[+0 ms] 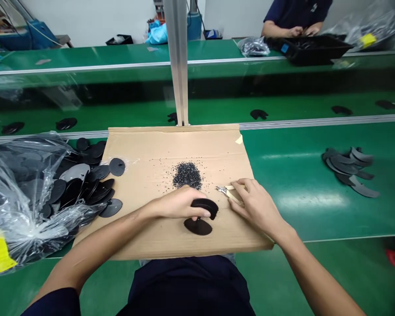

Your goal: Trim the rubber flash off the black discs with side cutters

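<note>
My left hand (184, 203) is closed on a black curved plastic piece (208, 205) above the cardboard. Just under it a black oval disc (198, 227) shows; I cannot tell whether the two are joined. To the right, my right hand (255, 204) holds a pair of small nippers (229, 191) by their cream handles, the metal jaws pointing left. Beyond my left hand, a heap of small black plastic bits (187, 175) lies on the cardboard sheet (145, 237), with crumbs scattered around it.
An open clear plastic bag (29, 188) spills black discs (98, 191) at the left. Grey-black curved pieces (349, 169) are piled on the green bench (289, 175) at right. A metal post (177, 61) rises behind the cardboard. Across the bench a person (296, 22) handles a black tray (309, 48).
</note>
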The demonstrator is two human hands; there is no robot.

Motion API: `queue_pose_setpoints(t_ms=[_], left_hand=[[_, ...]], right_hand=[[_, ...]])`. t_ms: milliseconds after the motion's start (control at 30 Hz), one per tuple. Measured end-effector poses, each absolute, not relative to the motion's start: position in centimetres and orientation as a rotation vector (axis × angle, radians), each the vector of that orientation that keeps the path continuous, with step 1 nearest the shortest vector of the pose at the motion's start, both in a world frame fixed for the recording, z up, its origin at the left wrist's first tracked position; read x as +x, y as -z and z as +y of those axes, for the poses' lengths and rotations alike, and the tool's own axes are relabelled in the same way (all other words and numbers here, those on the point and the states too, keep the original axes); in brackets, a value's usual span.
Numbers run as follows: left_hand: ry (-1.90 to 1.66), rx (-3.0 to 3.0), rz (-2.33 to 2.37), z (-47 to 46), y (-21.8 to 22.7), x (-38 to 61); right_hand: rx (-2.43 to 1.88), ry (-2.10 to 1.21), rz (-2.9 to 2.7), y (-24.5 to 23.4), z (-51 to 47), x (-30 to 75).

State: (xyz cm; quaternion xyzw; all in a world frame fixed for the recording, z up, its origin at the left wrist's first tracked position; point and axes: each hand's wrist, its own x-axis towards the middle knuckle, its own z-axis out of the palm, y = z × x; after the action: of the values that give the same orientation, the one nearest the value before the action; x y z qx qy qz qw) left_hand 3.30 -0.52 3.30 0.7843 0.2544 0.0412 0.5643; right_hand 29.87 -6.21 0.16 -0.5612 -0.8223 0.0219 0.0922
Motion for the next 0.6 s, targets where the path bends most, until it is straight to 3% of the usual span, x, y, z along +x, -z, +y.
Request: queue_pose_setpoints(t_ms=[167, 267, 367, 467, 600], left_hand=[[-0.108, 2.462, 0.687, 0.7, -1.9, 8.2], [-0.377, 2.810, 0.727, 0.4, -2.3, 9.7], [-0.703, 3.058, 0.454, -0.4, -3.3, 10.6], [-0.794, 3.131, 0.170, -1.4, -3.7, 10.7], [-0.944, 2.780, 0.243, -2.2, -3.3, 9.2]], right_hand=[[-1.743, -0.279, -2.025, -1.4, -7.7, 31.0], [-1.754, -0.554, -1.817, -2.9, -9.0, 31.8], [-1.689, -0.870, -1.766, -4.4, -10.2, 31.5], [-1.618, -1.083, -1.752, -5.4, -11.0, 31.0], [-1.325, -1.420, -1.620, -4.7, -11.7, 32.5]])
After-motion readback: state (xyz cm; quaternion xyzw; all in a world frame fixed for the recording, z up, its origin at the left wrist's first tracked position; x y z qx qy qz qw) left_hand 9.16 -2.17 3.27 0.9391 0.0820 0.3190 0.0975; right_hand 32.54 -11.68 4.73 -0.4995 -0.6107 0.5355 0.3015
